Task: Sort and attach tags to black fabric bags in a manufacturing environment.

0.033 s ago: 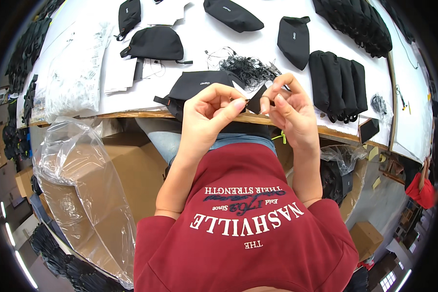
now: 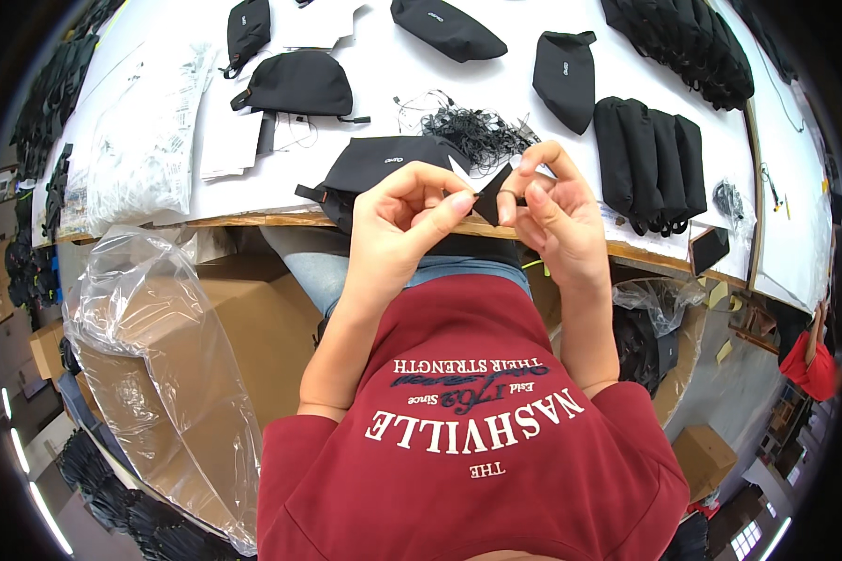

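My left hand [image 2: 407, 210] is closed, thumb and forefinger pinching the small dark end of what looks like a black string [image 2: 478, 195]. Opposite it, close by, my right hand [image 2: 557, 201] has its fingers bent in a pinch; what they hold is too fine to make out. A black card-like tag [image 2: 493, 198] shows between the hands, by the right fingers. Just beyond my left hand a black zip pouch [image 2: 374, 161] lies at the table's near edge. Behind the hands is a tangle of black strings [image 2: 472, 131].
More black pouches [image 2: 301, 84] lie about the white table [image 2: 384, 79]. A row of stacked pouches [image 2: 650, 164] stands at right, near a dark phone-like slab [image 2: 709, 251]. Clear plastic bags [image 2: 150, 131] and white papers [image 2: 229, 140] are at left. Below is a plastic-covered carton [image 2: 168, 374].
My right hand has shifted slightly left, closer to the left hand. My left hand keeps its pinch, almost still, and the table items have not moved.
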A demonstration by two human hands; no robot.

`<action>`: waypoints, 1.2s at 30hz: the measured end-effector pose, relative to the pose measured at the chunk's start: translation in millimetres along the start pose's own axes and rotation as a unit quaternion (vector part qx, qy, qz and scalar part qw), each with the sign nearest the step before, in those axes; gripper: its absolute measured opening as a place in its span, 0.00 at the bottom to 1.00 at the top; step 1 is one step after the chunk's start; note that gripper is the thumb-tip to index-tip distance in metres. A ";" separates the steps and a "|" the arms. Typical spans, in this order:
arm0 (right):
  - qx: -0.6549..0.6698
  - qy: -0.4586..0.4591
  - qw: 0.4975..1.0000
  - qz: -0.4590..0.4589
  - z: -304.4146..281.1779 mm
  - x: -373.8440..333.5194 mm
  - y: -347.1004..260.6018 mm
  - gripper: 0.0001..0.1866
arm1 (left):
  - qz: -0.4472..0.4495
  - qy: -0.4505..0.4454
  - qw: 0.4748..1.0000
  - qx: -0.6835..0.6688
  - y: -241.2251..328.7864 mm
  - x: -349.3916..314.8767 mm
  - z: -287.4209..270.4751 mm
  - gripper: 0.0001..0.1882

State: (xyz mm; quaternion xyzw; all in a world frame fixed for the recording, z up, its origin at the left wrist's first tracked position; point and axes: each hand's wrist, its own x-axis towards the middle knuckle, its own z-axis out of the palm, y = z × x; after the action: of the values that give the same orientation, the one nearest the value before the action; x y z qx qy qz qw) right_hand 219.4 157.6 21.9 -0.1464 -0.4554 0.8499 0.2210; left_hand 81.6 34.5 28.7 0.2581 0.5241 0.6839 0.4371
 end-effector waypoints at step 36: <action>-0.454 -0.018 0.889 -0.054 2.7 46.5 0.5 0.16 | 0.059 -0.088 0.952 0.287 -15.4 -22.6 -2.1 0.04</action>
State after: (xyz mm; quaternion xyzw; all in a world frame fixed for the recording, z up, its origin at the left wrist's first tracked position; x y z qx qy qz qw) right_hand 178.0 179.1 20.7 -0.1907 -0.8024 0.5399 0.1684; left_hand 96.0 14.9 15.9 0.4620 0.6414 0.5041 0.3480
